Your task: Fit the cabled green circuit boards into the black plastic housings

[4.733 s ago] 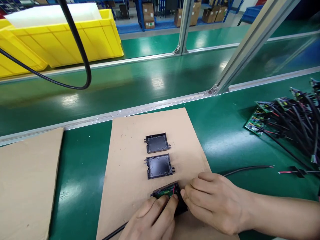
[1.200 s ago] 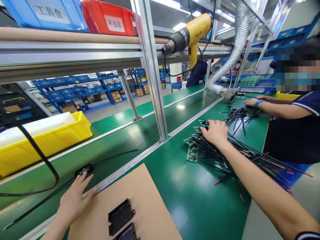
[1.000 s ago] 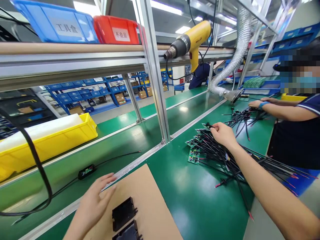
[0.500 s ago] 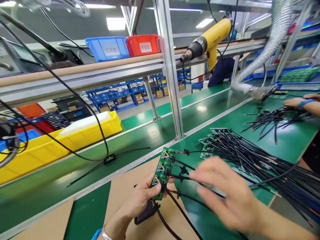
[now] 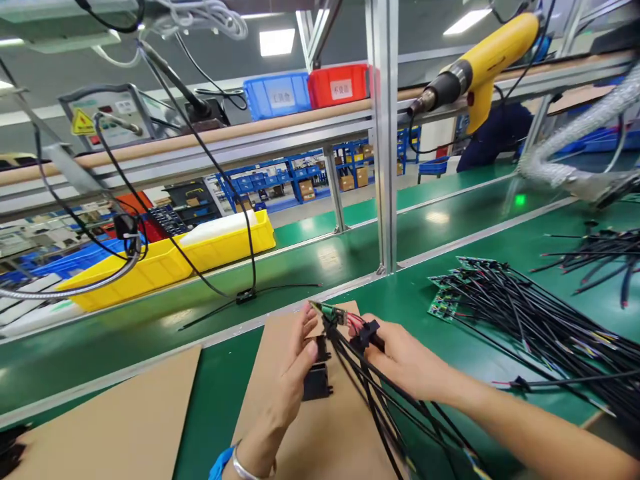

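Observation:
My left hand [image 5: 293,373] and my right hand [image 5: 407,360] together hold a small green circuit board [image 5: 327,311] with black wires [image 5: 373,400] trailing down toward me, above a cardboard sheet [image 5: 330,433]. The left fingertips touch the board's left end. The right hand grips the black wire clips beside the board. Two black plastic housings [image 5: 316,381] lie on the cardboard just under the hands, partly hidden by the left hand.
A pile of wired circuit boards [image 5: 505,307] lies on the green bench at right. A finished black unit with cable [image 5: 246,295] sits on the conveyor belt. Yellow bins [image 5: 190,257] stand beyond; a yellow heat gun [image 5: 475,63] hangs above. A second cardboard sheet [image 5: 110,427] lies at left.
Both hands have brought the wired circuit board down and closer to the cardboard; the right hand has closed on its wires. The view has swung to the left.

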The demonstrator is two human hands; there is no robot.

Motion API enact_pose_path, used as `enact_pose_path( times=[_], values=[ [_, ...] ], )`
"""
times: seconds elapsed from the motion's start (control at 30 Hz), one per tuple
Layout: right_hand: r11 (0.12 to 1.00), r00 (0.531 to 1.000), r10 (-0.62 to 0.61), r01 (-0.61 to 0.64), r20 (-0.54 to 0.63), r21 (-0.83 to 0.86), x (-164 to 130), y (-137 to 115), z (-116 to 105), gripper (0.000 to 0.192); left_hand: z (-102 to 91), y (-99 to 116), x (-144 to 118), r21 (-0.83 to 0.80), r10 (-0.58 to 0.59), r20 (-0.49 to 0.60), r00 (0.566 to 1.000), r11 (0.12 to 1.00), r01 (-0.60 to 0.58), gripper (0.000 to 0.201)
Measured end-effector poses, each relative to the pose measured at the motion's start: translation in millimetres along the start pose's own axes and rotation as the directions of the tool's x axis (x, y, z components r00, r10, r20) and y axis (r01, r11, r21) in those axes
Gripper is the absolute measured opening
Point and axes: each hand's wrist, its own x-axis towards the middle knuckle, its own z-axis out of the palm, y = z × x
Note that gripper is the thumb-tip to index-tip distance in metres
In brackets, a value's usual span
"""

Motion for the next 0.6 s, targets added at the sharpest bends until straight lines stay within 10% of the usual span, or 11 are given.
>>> enact_pose_path(
  times=[0.13, 0.4, 0.6],
  values=[
    [0.992, 0.996, -0.077, 0.072, -0.049, -0.107, 1, -10, 5, 0.015, 39.7, -1, -14, -0.291, -0.057, -0.085, 0.995, 0.956, 0.030, 0.106],
    [0.886, 0.992, 0.121, -0.128, 0.044, 0.446, 4, 3, 11, 0.016, 47.7, 17, -9, -0.309, -0.176, -0.231, 0.957, 0.946, 0.099, 0.032],
    [0.888, 0.999, 0.047, -0.037, -0.012, 0.459, 2, -3, 25, 0.040, 60.5, 19, -5, -0.295, -0.211, -0.260, 0.942, 0.947, 0.130, 0.029]
  ],
)
